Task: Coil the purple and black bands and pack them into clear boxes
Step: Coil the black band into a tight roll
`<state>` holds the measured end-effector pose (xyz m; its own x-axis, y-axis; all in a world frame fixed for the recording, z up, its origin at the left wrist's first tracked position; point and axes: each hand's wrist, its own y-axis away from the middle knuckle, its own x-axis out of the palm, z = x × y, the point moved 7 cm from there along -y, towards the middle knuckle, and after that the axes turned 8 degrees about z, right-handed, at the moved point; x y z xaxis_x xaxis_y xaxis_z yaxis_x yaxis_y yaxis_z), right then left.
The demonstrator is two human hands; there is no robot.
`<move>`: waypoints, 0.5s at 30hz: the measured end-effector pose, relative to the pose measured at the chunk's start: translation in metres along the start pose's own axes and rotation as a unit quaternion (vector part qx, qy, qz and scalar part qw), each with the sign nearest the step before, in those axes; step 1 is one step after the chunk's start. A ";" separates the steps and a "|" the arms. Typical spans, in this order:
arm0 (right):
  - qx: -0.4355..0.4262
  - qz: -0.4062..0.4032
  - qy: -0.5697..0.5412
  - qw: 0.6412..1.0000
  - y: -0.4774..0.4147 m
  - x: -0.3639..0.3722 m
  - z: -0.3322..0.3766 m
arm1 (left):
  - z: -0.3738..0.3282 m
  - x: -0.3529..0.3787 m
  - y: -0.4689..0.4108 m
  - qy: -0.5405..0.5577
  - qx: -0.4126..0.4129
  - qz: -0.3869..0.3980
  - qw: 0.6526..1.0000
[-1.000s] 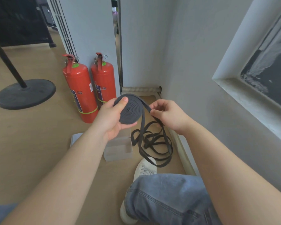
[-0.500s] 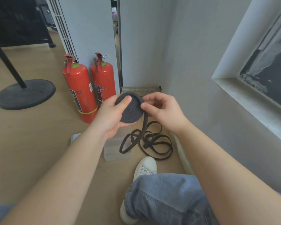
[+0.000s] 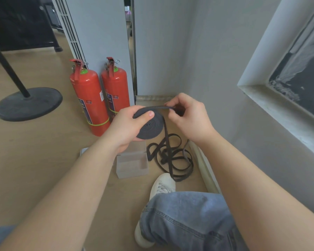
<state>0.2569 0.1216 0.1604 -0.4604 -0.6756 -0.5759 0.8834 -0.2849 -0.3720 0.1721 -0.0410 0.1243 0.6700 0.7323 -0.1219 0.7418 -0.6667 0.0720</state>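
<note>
Nearby, fire extinguishers [image 3: 101, 98] behind clear box [image 3: 132, 164].

The left hand [image 3: 127, 125] covered the near rim of the flat coiled black band [image 3: 150, 126], and its forearm hid most of a pale flat piece [image 3: 83, 151] behind the clear plastic box [image 3: 132, 164]. The red fire extinguishers' [image 3: 88, 98] label print was too small to read
</note>
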 end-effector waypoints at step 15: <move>0.074 0.017 -0.179 0.981 0.006 0.020 -0.008 | 0.005 0.004 0.001 0.112 0.000 -0.031 0.993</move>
<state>0.2526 0.1119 0.1412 -0.3942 -0.8739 -0.2845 0.9127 -0.3360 -0.2324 0.1747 -0.0396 0.1186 0.6129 0.7842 0.0971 0.7817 -0.6197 0.0703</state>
